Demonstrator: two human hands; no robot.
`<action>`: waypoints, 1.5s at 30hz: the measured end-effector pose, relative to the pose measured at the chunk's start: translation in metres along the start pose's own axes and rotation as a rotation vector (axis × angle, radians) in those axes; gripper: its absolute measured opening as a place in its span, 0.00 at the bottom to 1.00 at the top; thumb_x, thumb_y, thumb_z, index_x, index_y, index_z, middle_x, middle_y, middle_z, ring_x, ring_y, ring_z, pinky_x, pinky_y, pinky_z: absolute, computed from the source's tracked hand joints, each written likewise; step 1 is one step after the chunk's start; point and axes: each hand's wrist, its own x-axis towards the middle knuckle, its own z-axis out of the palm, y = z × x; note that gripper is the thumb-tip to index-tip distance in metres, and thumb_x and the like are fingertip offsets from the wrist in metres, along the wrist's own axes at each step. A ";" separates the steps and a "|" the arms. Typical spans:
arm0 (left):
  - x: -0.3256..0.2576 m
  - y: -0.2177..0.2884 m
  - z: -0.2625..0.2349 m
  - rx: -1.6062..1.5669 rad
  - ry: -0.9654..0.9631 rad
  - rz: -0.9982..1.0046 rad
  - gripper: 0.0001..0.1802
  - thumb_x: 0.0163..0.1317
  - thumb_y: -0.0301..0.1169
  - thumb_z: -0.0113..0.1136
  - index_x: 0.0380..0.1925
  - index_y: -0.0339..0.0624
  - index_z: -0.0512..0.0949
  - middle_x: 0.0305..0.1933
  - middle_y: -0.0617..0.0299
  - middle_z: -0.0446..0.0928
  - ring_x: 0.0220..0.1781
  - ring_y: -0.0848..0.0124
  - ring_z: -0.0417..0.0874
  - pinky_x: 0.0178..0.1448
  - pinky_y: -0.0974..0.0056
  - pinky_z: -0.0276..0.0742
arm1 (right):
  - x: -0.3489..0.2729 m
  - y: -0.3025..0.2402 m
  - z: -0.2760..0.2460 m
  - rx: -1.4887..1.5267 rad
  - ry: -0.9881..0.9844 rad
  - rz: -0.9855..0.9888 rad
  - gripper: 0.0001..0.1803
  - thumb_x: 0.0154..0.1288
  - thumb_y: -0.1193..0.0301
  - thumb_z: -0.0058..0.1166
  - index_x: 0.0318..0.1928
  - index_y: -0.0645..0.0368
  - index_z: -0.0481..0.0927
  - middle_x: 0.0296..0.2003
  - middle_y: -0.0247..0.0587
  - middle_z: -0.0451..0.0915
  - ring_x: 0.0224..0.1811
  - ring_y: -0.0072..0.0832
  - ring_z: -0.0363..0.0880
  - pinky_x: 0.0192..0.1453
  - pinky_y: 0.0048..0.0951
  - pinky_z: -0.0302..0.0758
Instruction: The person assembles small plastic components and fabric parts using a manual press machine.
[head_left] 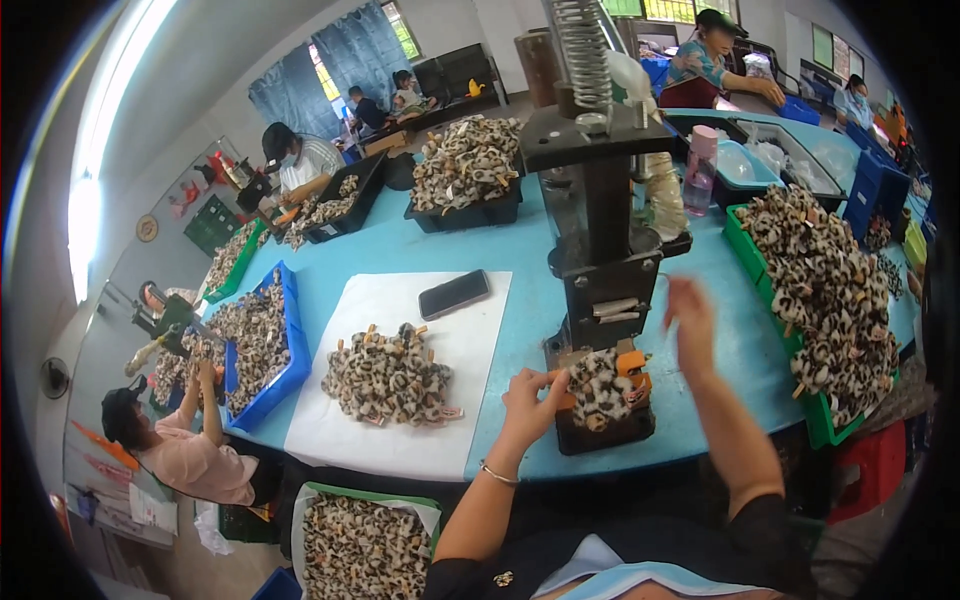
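black-and-cream fluff covers the small plush piece [602, 388], which sits on the dark metal base [608, 436] of the hand press [607, 220], at the near edge of the table. it looks a little longer from near to far than across, its long axis running roughly in line with the press column; which end is its front i cannot tell. orange parts [640, 372] show on its right side.

the left hand [530, 405] comes in from the near left, forearm slanting far and right, a thin bracelet [499, 474] at the wrist. its thumb and forefinger come close together at the left edge of the plush piece, touching there; whether they pinch it is hidden. the right hand [688, 315] is raised to the right of the column, wrist bent, fingers pointing far and loosely curled; it is blurred, so i cannot tell whether it holds anything.

a thick steel coil spring [585, 60] tops the press. to the left, a rounded heap of fuzzy plush pieces [388, 378] lies on flat white paper [330, 440], near a dark, smooth, rectangular phone [454, 295]. the tabletop [520, 300] is light blue.
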 end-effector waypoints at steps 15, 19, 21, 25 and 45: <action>0.004 0.039 -0.005 -1.292 -0.176 -0.369 0.05 0.62 0.21 0.54 0.32 0.43 0.70 0.40 0.65 0.74 0.44 0.73 0.75 0.49 0.68 0.72 | -0.071 0.039 0.042 -0.603 -0.193 -0.552 0.17 0.58 0.58 0.61 0.30 0.61 0.80 0.24 0.42 0.77 0.24 0.36 0.77 0.30 0.34 0.74; -0.007 0.054 -0.010 -1.305 -0.185 -0.239 0.07 0.60 0.19 0.55 0.32 0.42 0.69 0.39 0.64 0.74 0.43 0.73 0.76 0.50 0.68 0.71 | -0.090 0.004 0.033 -0.447 -0.264 -0.473 0.16 0.57 0.59 0.61 0.34 0.59 0.78 0.31 0.44 0.74 0.30 0.43 0.76 0.34 0.37 0.73; -0.015 0.055 -0.011 -1.034 -0.113 -0.078 0.11 0.59 0.17 0.56 0.35 0.43 0.67 0.35 0.65 0.74 0.38 0.74 0.76 0.49 0.70 0.73 | -0.091 -0.004 0.029 -0.408 -0.376 -0.345 0.17 0.58 0.59 0.60 0.38 0.59 0.77 0.37 0.48 0.73 0.39 0.46 0.75 0.40 0.38 0.73; -0.021 0.069 -0.009 -1.106 -0.043 -0.126 0.13 0.57 0.16 0.58 0.36 0.42 0.67 0.35 0.64 0.74 0.37 0.74 0.77 0.47 0.71 0.73 | -0.086 -0.003 0.025 -0.439 -0.465 -0.372 0.18 0.59 0.58 0.60 0.41 0.59 0.76 0.39 0.47 0.74 0.40 0.47 0.75 0.41 0.39 0.72; -0.022 0.049 -0.029 -0.866 -0.454 -0.127 0.19 0.47 0.13 0.63 0.42 0.34 0.74 0.39 0.62 0.77 0.41 0.75 0.77 0.48 0.71 0.73 | -0.103 -0.007 0.015 -0.445 -0.585 -0.606 0.16 0.51 0.69 0.61 0.41 0.57 0.75 0.39 0.42 0.77 0.43 0.42 0.76 0.48 0.39 0.72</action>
